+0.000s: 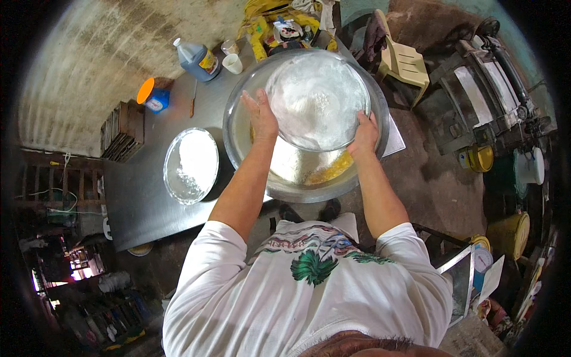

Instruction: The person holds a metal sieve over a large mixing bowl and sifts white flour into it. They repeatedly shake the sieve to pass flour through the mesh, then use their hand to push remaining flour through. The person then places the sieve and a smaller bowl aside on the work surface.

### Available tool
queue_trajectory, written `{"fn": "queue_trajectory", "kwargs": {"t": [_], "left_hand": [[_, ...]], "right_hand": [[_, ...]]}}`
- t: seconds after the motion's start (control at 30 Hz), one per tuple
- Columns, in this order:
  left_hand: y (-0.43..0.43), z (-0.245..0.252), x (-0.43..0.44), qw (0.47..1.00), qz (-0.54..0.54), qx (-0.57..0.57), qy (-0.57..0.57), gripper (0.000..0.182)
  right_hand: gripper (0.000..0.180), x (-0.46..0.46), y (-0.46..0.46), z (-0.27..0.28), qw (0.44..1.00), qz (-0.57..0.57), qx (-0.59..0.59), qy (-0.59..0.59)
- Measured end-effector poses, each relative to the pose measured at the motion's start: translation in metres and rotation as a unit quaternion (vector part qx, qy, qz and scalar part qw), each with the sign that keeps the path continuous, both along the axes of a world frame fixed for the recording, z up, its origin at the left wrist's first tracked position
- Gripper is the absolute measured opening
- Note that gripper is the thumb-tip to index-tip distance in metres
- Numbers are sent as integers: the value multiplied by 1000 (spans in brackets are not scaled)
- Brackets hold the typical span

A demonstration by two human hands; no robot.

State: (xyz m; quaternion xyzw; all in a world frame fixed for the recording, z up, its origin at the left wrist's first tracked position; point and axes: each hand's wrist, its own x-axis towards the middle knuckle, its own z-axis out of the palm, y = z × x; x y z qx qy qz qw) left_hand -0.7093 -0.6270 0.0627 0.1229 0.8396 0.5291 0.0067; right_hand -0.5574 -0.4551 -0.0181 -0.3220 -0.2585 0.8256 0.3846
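A round sieve with white powder on its mesh is over a large metal basin. My right hand grips the sieve's right rim, thumb on top. Against its left side rests my left hand, palm inward with the fingers raised and apart. Yellow matter lies on the basin's bottom, on the side nearer me. To the left, a smaller metal bowl holds something bright white, its surface washed out by glare.
The steel table carries a large jug, a white cup, a blue container with an orange top and stacked metal pans. A plastic chair stands beyond at right; a metal machine is farther right.
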Motion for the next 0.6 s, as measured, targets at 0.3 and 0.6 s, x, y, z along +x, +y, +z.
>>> {"fn": "queue_trajectory", "kwargs": {"t": [0.3,0.6], "left_hand": [[-14,-31,-30,1000,1,17,24,96],[14,5,32,860,-243,-404,192,88]], "right_hand": [[31,0,-5,-4,998,33,-27,36],[33,0,-18,8,999,-9,-38,36]]}}
